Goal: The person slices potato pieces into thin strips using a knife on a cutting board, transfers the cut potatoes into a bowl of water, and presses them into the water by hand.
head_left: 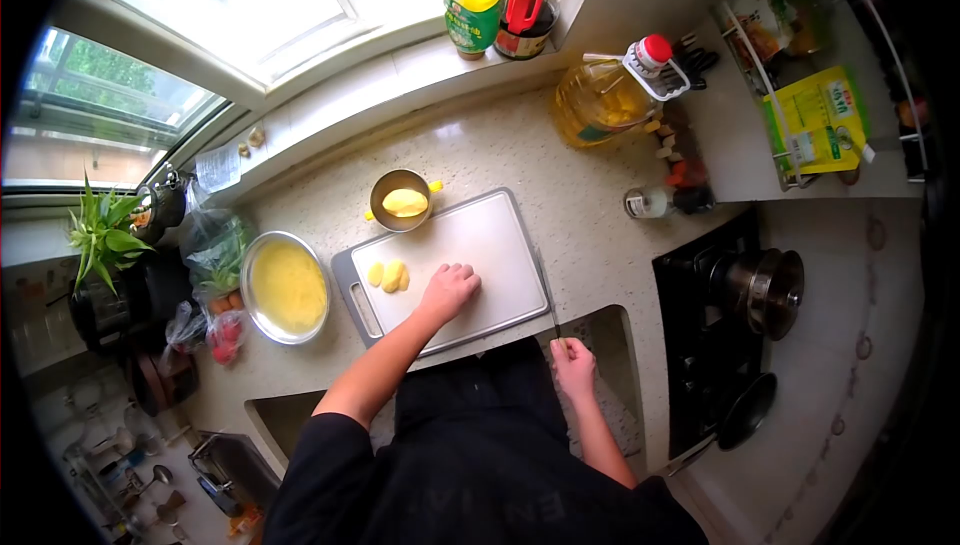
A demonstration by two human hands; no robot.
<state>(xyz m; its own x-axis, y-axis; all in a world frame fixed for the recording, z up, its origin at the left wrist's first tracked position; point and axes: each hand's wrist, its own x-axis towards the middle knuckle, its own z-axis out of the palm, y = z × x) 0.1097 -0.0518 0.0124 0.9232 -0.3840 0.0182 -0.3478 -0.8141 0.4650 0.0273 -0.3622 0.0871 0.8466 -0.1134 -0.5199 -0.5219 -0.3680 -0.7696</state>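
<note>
On my black shirt (470,485) I make out only faint letters, "EN" (528,512). Labels on the yellow-green bottle (472,5) and yellow packet (818,120) are too small to read.

1 head view, worn above the shirt (470,495); it looks steeply down and forward over the board (495,245) towards the window (245,5); wide, round-edged, fairly near.

The cutting board (490,260) is smooth, matt plastic; the counter (595,235), speckled and stone-like. Bowl (327,295) and cup (400,180) are shiny metal, the oil bottle (585,110) glossy clear plastic, the shirt (470,485) matt cloth. The knife (552,311), edge-on, is probably metal.
</note>
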